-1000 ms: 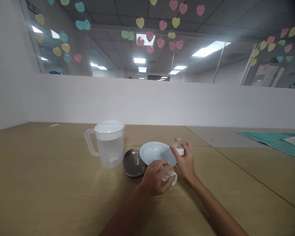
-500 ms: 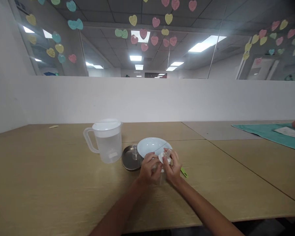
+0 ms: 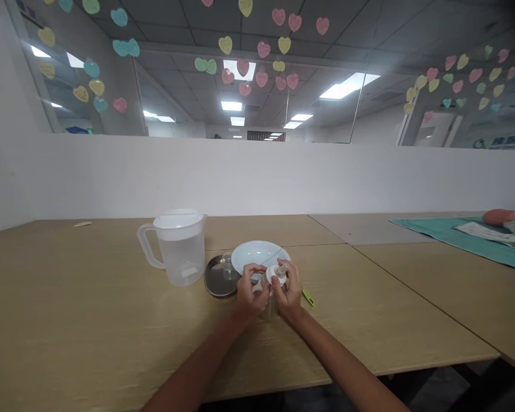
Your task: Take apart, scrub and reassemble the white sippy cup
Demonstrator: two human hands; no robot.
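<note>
My right hand (image 3: 289, 289) is closed on a clear bottle nipple set in a white collar ring (image 3: 273, 276), with the nipple tip pointing up and right. Beside it my left hand (image 3: 251, 289) is closed, its fingertips at the collar's left side around a pale piece that I cannot make out. Below the hands something transparent shows faintly against the table. Just behind the hands sits a white bowl (image 3: 257, 250). To the left a small clear cap (image 3: 228, 268) stands at the round metal tray (image 3: 217, 289).
A translucent measuring jug (image 3: 182, 252) holding liquid stands left of the tray. A green handle (image 3: 308, 296) lies right of my hands. Far right, a teal cloth (image 3: 429, 229) carries white fabric and a reddish-orange object (image 3: 502, 216). A wooden table (image 3: 111, 320) meets a white wall.
The view has turned slightly right, so things appear shifted left. My hands have drawn closer together, and the left fingertips are now nearer the collar ring.
</note>
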